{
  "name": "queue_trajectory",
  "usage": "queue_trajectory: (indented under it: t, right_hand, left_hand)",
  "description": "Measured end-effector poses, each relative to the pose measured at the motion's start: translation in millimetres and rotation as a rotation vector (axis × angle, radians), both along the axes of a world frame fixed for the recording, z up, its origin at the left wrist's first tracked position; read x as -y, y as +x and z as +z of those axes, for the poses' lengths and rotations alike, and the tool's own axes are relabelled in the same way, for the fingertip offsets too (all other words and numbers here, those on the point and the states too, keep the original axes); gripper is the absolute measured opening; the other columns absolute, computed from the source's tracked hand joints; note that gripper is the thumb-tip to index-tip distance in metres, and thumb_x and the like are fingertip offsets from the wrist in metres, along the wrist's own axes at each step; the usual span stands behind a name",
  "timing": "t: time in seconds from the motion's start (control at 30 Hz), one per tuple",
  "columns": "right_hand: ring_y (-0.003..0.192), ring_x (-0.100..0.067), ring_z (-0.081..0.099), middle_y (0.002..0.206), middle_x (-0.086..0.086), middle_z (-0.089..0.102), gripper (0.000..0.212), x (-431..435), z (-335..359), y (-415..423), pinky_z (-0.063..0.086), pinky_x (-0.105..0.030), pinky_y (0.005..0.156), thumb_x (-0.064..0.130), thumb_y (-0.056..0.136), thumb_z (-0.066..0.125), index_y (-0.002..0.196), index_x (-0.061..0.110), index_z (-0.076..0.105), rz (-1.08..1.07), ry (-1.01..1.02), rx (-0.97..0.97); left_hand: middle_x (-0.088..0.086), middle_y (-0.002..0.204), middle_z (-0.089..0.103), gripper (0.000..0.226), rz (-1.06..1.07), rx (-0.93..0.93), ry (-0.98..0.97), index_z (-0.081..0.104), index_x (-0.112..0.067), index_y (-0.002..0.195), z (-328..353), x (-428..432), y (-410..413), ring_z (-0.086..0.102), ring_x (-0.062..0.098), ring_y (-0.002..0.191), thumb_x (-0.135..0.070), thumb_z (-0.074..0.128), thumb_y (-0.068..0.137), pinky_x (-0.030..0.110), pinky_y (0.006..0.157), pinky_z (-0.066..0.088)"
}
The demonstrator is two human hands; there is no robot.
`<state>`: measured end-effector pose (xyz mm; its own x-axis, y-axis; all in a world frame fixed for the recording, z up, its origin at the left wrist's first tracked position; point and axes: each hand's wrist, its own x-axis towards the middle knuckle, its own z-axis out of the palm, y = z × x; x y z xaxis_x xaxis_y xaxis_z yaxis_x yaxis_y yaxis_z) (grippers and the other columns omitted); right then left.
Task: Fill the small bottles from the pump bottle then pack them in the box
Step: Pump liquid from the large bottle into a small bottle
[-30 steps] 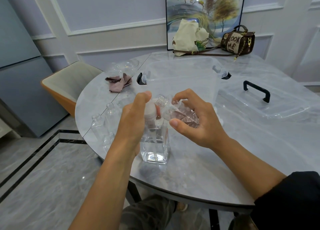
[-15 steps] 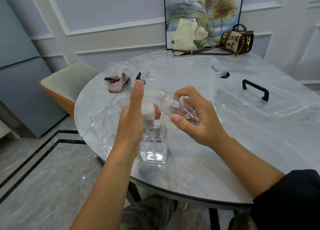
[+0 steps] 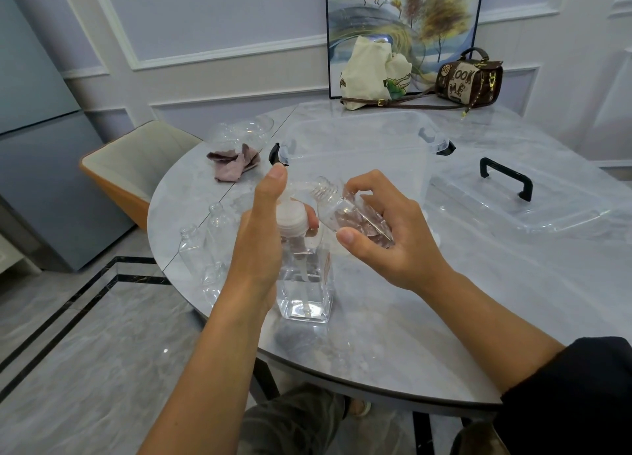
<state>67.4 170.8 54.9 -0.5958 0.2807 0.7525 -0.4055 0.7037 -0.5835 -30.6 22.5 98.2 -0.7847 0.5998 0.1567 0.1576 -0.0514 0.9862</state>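
A clear square pump bottle (image 3: 305, 283), partly full of clear liquid, stands near the table's front edge. My left hand (image 3: 263, 235) wraps round its neck, with the index finger raised straight above the pump head (image 3: 290, 215). My right hand (image 3: 379, 229) grips a small clear bottle (image 3: 337, 208), tilted with its open threaded mouth toward the pump spout. Several empty small bottles (image 3: 196, 249) stand to the left. The clear plastic box (image 3: 355, 146) sits open behind my hands.
The box lid (image 3: 519, 198) with a black handle lies at the right. A crumpled pinkish cloth (image 3: 236, 162) and a clear bowl (image 3: 246, 131) sit at the left back. Two bags (image 3: 468, 78) rest against a picture at the far edge. A chair (image 3: 136, 167) stands left.
My left index finger has lifted off the pump head and now points up. The small bottle has risen slightly with the pump head.
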Motion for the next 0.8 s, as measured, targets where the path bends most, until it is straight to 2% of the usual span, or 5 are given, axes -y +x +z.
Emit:
queue_trajectory:
  t: [0.13,0.23,0.37,0.67,0.8]
  right_hand:
    - [0.054,-0.009,0.050,0.067,0.013,0.055,0.037,-0.1,-0.2,0.5,0.036,-0.012,0.058,0.038,0.089,0.069,0.109,0.011,0.053,0.019,-0.002,0.017]
    - [0.052,-0.008,0.049,0.063,0.013,0.054,0.039,-1.7,-2.7,0.4,0.035,-0.012,0.058,0.033,0.088,0.075,0.108,0.006,0.055,0.009,0.013,0.042]
    - [0.051,-0.011,0.046,0.063,0.006,0.053,0.042,-2.6,-3.5,0.6,0.035,-0.016,0.058,0.039,0.086,0.072,0.109,0.008,0.056,-0.004,0.020,0.047]
    - [0.054,-0.010,0.050,0.069,0.019,0.053,0.036,-1.4,-0.9,-0.5,0.035,-0.010,0.060,0.039,0.089,0.067,0.109,0.013,0.053,0.005,0.003,0.016]
    - [0.053,-0.011,0.049,0.066,0.013,0.053,0.037,-1.3,-0.8,-0.7,0.035,-0.012,0.058,0.041,0.090,0.065,0.110,0.013,0.052,-0.006,0.003,0.012]
  left_hand:
    - [0.022,0.082,0.071,0.067,0.002,0.002,-0.019,0.072,-0.008,0.072,1.5,-0.9,-1.4,0.062,0.022,0.074,-0.065,0.044,0.092,0.045,0.081,0.046]
    - [0.013,0.066,0.066,0.057,0.022,0.025,-0.048,0.072,-0.018,0.058,2.2,-2.0,-2.1,0.058,0.018,0.059,-0.046,0.046,0.100,0.035,0.070,0.049]
    - [0.013,0.070,0.067,0.058,0.011,0.050,-0.048,0.071,-0.024,0.052,4.8,-1.7,-0.9,0.059,0.017,0.055,-0.040,0.047,0.101,0.025,0.057,0.051]
    - [0.023,0.088,0.073,0.075,0.008,0.002,-0.041,0.069,-0.003,0.072,-0.9,-0.9,-2.0,0.062,0.021,0.072,-0.072,0.041,0.086,0.043,0.079,0.047]
    - [0.023,0.090,0.073,0.076,0.011,0.007,-0.003,0.074,-0.013,0.074,-1.6,-1.0,1.8,0.065,0.022,0.075,-0.079,0.038,0.085,0.042,0.080,0.049]
